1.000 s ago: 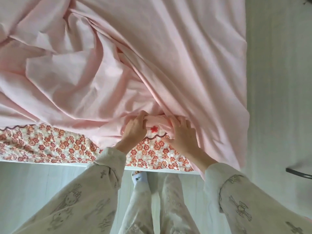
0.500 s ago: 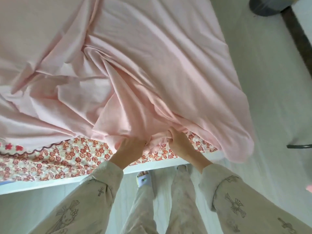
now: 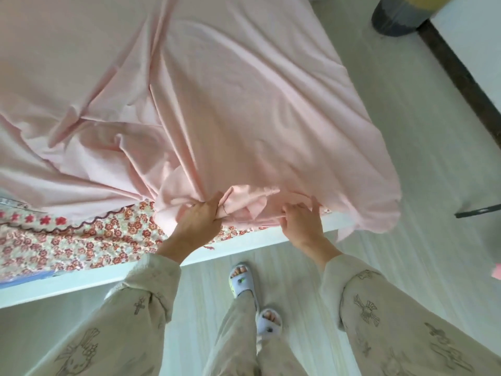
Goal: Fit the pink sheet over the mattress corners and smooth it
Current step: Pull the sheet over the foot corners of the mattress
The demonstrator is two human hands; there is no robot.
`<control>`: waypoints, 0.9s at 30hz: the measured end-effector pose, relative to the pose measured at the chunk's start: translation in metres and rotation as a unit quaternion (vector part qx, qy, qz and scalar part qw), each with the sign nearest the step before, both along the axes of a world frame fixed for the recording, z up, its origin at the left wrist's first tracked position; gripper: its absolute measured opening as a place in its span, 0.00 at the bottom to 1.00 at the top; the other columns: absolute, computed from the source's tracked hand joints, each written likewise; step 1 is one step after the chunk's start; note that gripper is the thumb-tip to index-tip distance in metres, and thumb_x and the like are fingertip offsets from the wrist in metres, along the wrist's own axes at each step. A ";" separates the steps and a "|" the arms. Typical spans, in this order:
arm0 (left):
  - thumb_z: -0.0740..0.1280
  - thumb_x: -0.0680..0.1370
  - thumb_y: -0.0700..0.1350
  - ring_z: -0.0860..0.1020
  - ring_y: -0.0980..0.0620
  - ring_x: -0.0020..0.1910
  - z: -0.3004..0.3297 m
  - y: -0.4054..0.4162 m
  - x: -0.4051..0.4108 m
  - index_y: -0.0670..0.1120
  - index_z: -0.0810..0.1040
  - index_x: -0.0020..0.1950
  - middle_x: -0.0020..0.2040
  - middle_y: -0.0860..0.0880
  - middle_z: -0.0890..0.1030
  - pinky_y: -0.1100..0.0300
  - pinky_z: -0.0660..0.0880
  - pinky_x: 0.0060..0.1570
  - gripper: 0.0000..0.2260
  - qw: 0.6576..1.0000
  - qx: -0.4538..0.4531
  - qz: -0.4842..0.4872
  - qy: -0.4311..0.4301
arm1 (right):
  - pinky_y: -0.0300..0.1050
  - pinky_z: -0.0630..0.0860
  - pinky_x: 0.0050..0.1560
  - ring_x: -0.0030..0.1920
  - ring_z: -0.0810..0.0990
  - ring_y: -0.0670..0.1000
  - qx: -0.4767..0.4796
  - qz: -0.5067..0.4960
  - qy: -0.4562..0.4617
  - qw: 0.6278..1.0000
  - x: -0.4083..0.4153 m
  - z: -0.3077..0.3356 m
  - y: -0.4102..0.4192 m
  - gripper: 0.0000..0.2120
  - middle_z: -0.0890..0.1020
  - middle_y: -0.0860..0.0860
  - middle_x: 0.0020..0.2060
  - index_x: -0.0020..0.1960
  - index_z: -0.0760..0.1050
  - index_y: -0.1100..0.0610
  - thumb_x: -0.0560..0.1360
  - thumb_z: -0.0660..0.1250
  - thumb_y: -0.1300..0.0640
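— Why are both hands grabbing the pink sheet [image 3: 244,104]?

— The left hand [image 3: 199,222] is squeezing a bunch of it, and the right hand [image 3: 301,221] is pinching the edge, likely to tug it over the near corner of the flowery mattress [image 3: 81,240].

— What is getting in the way?

— Big wrinkles are bunching on the bed. The white bed frame [image 3: 81,280] and slippers [image 3: 241,278] are sitting close by.

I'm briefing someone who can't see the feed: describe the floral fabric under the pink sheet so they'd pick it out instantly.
Start at the bed, where the pink sheet covers most of the top. Along its near edge, left of the left hand, a strip of floral fabric lies uncovered above the white bed frame. It is the only patterned cloth there: small red-orange flowers on cream, with a dark wavy trim.
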State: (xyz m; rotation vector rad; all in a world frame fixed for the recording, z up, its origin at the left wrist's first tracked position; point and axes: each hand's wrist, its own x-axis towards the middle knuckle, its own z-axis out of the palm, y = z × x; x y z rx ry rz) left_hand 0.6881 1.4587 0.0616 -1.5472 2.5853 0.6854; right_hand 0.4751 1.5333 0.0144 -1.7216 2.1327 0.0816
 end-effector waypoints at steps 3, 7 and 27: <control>0.64 0.76 0.55 0.82 0.40 0.47 0.004 0.027 0.021 0.46 0.66 0.67 0.48 0.42 0.83 0.51 0.78 0.48 0.23 0.999 0.019 -0.030 -0.014 | 0.49 0.69 0.60 0.55 0.80 0.58 -0.014 -0.004 -0.068 0.998 0.013 0.012 0.025 0.14 0.82 0.59 0.52 0.63 0.69 0.60 0.79 0.54 0.60; 0.69 0.73 0.53 0.78 0.44 0.53 0.002 0.053 0.039 0.44 0.75 0.54 0.48 0.45 0.81 0.49 0.68 0.62 0.16 0.989 0.015 -0.085 -0.121 | 0.50 0.72 0.44 0.49 0.81 0.61 -0.041 -0.021 -0.110 0.993 0.034 0.020 0.042 0.11 0.82 0.60 0.48 0.60 0.68 0.61 0.80 0.55 0.59; 0.70 0.65 0.30 0.80 0.42 0.35 -0.023 0.076 0.109 0.39 0.79 0.37 0.32 0.43 0.81 0.52 0.77 0.36 0.06 0.998 -0.012 -0.061 -0.020 | 0.49 0.68 0.68 0.71 0.67 0.53 0.038 0.122 -0.141 0.982 0.095 -0.004 0.069 0.20 0.69 0.51 0.71 0.73 0.63 0.57 0.81 0.54 0.57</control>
